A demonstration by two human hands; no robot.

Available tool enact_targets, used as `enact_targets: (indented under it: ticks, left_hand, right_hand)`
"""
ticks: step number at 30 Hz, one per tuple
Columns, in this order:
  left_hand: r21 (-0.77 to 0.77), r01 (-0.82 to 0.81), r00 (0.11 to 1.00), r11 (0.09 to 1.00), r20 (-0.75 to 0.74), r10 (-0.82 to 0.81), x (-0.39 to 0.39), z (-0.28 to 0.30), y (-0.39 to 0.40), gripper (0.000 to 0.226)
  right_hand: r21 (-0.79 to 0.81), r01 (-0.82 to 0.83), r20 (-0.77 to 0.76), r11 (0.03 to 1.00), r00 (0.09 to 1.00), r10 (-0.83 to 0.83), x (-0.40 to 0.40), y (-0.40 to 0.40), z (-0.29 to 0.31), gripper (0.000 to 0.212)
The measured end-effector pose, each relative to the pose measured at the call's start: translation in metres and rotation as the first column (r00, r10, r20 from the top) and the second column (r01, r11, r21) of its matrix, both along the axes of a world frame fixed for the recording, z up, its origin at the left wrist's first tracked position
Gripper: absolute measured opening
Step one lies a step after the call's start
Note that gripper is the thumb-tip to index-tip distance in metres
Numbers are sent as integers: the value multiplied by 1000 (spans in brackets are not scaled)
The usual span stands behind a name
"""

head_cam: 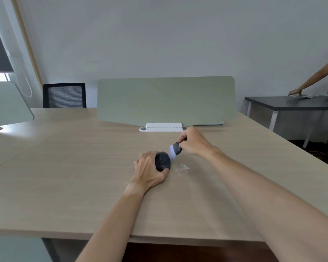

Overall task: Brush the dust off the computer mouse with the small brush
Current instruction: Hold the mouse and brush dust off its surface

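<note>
1. Black, rounded plastic computer mouse (162, 163) sits on the pale wood-grain desk (68, 167), tipped towards its right side; the left hand (150, 171) grips it from the left, fingers curled over its far end and thumb at its near end.
2. Right hand (194, 141) pinches the dark handle of the small brush with pale lilac bristles (174, 150); the bristle tips touch the mouse's far right edge.
3. White dust flecks (181, 168) lie scattered on the desk just right of the mouse.
4. Beyond stand a sage-green divider panel (166, 100) and its white base (164, 127); a black mesh chair (64, 95) is at far left; another person's arm (311, 80) reaches over a dark table (284, 105) at far right.
</note>
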State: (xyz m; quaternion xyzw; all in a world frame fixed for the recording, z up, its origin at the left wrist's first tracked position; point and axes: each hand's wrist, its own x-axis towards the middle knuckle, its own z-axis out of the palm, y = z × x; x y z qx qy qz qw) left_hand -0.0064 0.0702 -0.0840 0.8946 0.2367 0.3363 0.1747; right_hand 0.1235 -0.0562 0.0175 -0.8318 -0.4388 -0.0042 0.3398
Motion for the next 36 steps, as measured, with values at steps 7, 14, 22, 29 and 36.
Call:
enact_targets:
  ticks: [7, 14, 22, 29, 36]
  left_hand:
    - [3, 83, 994, 997, -67, -83, 1, 0, 2, 38]
    - [11, 94, 990, 996, -111, -92, 1, -1, 3, 63]
    - [7, 117, 989, 993, -96, -116, 0, 0, 3, 47]
    - [-28, 64, 989, 998, -133, -67, 0, 0, 3, 58]
    - [-35, 130, 991, 991, -33, -131, -4, 7, 0, 64]
  right_hand:
    - [-60, -101, -139, 993, 986, 92, -10, -6, -3, 17]
    - [19, -56, -23, 998, 998, 57, 0, -3, -2, 28]
    - [-47, -89, -54, 995, 995, 86, -7, -4, -10, 26]
    - [39, -48, -120, 998, 991, 52, 0, -8, -6, 26]
    - [-10, -37, -5, 999, 999, 37, 1, -2, -17, 30]
